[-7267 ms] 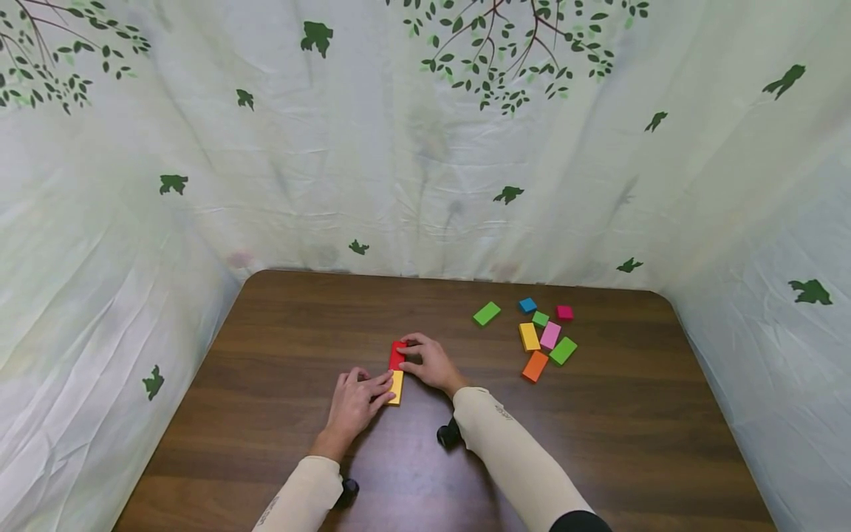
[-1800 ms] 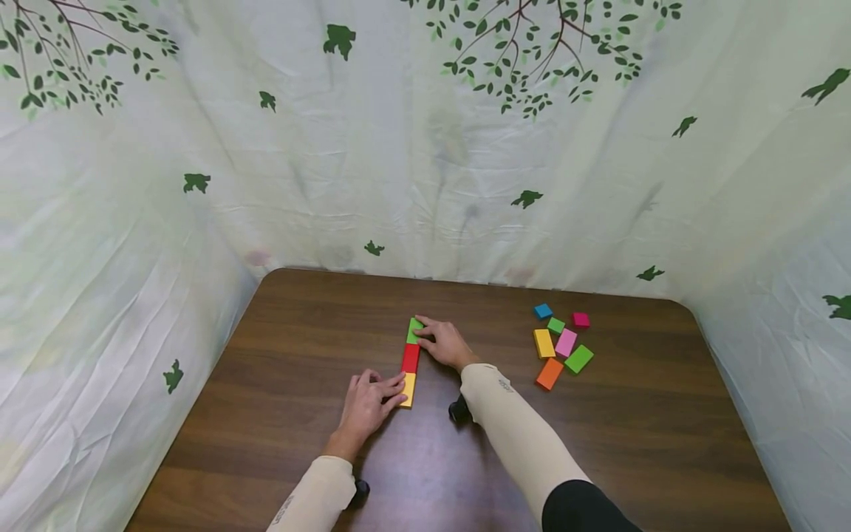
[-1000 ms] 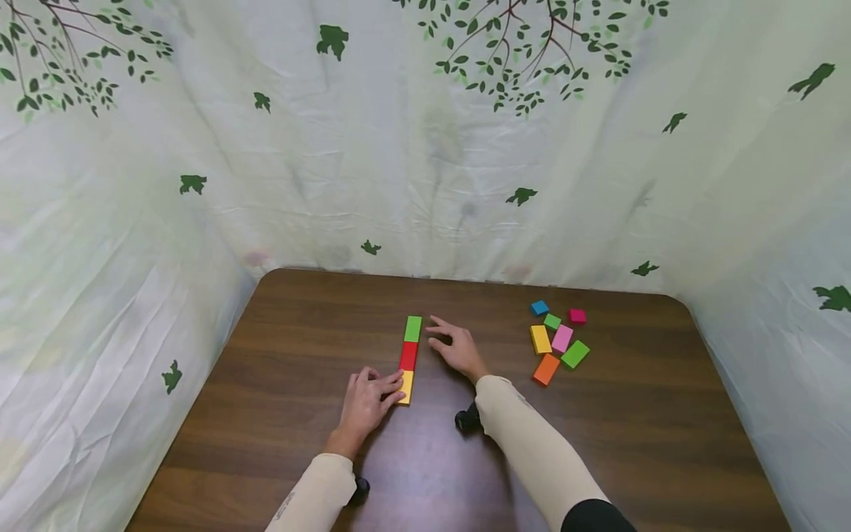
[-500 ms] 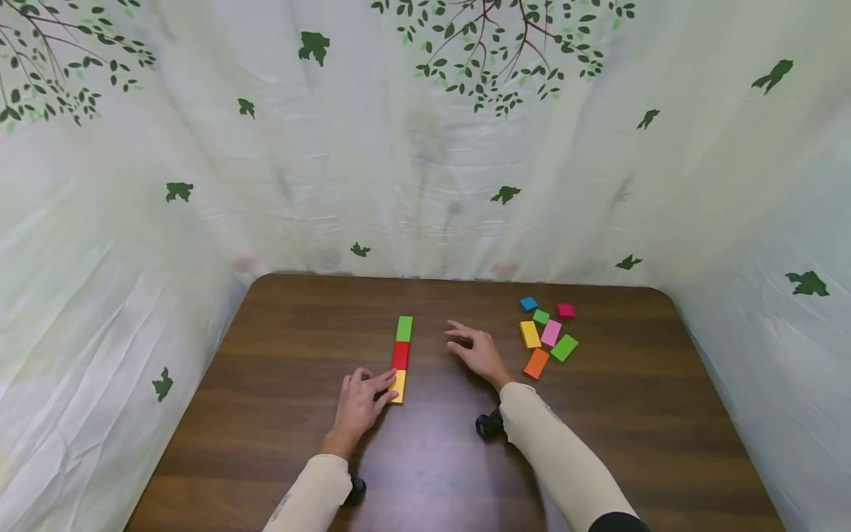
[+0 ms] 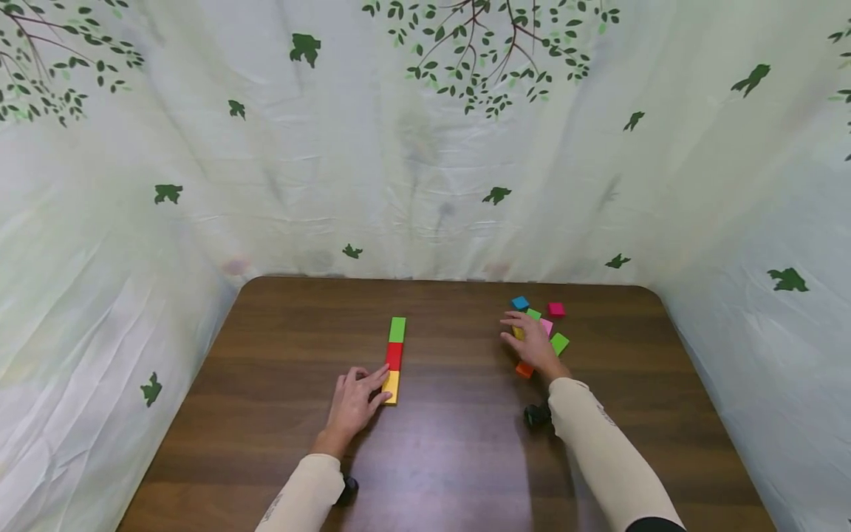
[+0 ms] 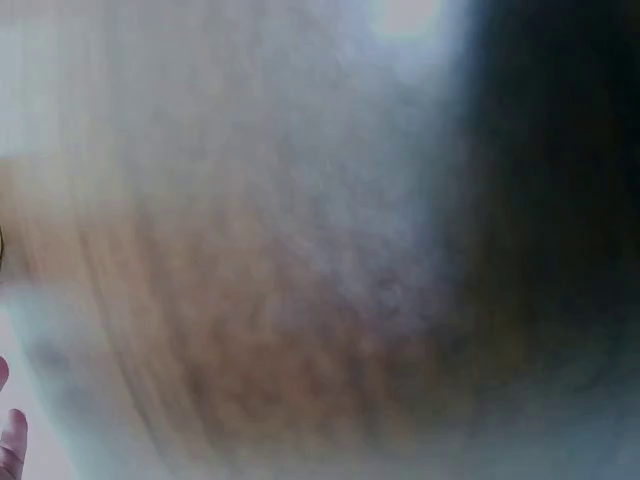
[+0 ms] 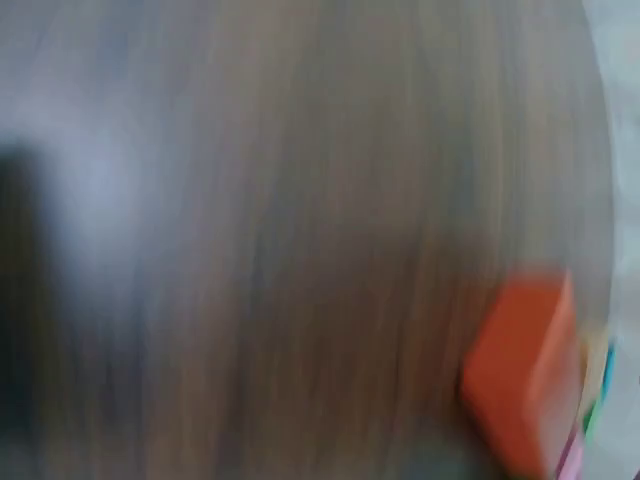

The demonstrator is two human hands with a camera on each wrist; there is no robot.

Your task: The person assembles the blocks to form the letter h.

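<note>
A line of flat blocks runs away from me in the head view: yellow [image 5: 391, 390], red [image 5: 394, 356] and green [image 5: 397, 329], end to end. My left hand [image 5: 352, 406] rests at the near end, index finger and thumb touching the yellow block's left side. Over the loose blocks on the right is my right hand [image 5: 534, 345], fingers extended and thumb apart, nothing held. It partly covers a yellow block [image 5: 518, 333], a pink block [image 5: 547, 326] and an orange block [image 5: 524, 369]. The right wrist view is blurred, with the orange block [image 7: 515, 375] at lower right.
Around the right hand also lie a blue block [image 5: 520, 303], a small green block [image 5: 534, 314], a magenta block [image 5: 556, 309] and a larger green block [image 5: 560, 343]. A white curtain [image 5: 425, 244] with leaf prints stands behind the brown table [image 5: 459, 458].
My right hand earlier set the red block, then the green one beyond it in the line. It has since let go and moved right to the loose blocks. My left hand stays at the yellow block.
</note>
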